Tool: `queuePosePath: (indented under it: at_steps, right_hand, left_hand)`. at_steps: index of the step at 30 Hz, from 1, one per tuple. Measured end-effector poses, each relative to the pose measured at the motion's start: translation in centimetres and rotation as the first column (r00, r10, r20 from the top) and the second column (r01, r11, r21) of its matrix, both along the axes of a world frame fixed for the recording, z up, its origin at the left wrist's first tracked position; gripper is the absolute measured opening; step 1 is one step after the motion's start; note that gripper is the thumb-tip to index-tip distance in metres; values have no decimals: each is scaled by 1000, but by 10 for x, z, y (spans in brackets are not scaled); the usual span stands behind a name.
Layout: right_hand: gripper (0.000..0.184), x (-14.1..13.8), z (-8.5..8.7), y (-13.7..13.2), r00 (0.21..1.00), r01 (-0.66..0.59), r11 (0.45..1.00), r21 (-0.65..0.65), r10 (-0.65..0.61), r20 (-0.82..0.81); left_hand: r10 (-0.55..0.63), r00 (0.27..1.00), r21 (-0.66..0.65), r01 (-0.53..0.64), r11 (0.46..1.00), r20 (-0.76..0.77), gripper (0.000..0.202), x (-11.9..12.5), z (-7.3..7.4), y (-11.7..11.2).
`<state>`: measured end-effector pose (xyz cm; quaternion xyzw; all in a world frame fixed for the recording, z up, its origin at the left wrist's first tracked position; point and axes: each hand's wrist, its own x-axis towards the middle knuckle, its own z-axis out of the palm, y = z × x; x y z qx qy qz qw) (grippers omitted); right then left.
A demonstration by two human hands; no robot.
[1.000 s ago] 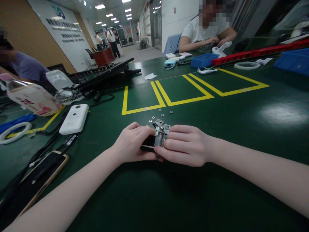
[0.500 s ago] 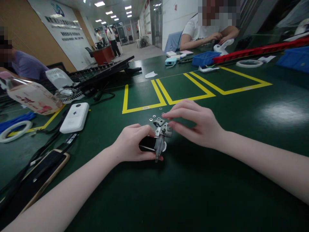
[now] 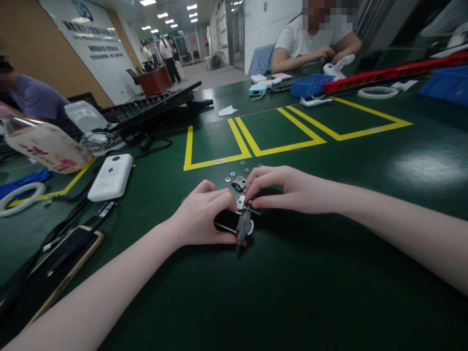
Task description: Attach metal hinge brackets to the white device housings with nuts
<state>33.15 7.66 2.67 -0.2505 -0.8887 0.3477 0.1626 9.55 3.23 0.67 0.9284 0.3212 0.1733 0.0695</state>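
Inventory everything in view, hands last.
assembly: 1, grey, between hands
rings: at least 4, silvery, beyond assembly
phone: 1, black, left
pack: 1, white, beyond phone
cables: several, black, left
container: 1, pale, left
tape rolls: 2, white, left and right
bins: 2, blue, right
strip: 1, red, right
outlines: 3, yellow, mid-table
device: 1, teal, back
table: 1, green, foreground
desk: 1, reddish, background
people: at least 4, mixed clothing, background
left hand: 1, bare, holding assembly
right hand: 1, bare, touching assembly

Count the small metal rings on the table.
5: the farthest ring, another ring just nearer, two rings to their left, one ring at the far edge of the right hand. Others may be hidden.
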Motion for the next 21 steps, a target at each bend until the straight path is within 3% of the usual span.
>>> queuePosePath:
  at_steps: [4, 7, 11, 13, 15, 17, 21]
  right_hand:
    - [19, 0, -5, 0, 998, -45, 999, 0, 45, 54]
    - [19, -1, -12, -1, 996, -57, 998, 8, 56, 64]
    - [17, 0, -19, -5, 999, -34, 998, 46, 33, 25]
    - [15, 2, -22, -8, 1000, -10, 998, 55, 10, -4]
    - [14, 2, -25, -11, 999, 18, 998, 58, -17, -30]
    - [13, 1, -27, -14, 998, 52, 996, 71, -48, -49]
    - [10, -6, -29, -25, 993, 119, 980, 158, -113, -44]
  left_hand:
    - [-58, 997, 26, 60, 998, -43, 41, 0, 3, 1]
    - [-91, 992, 138, 102, 985, -82, 40, -1, 6, 0]
    - [-190, 977, 416, 213, 884, -96, 26, -3, 4, -6]
    - [-232, 965, 477, 262, 839, -123, 14, -5, 5, -12]
    - [-187, 969, 487, 244, 839, -164, 8, -6, 8, -19]
    - [-109, 982, 456, 169, 874, -155, 2, -7, 12, -27]
    - [128, 962, 343, -38, 938, -242, 13, -11, 14, -46]
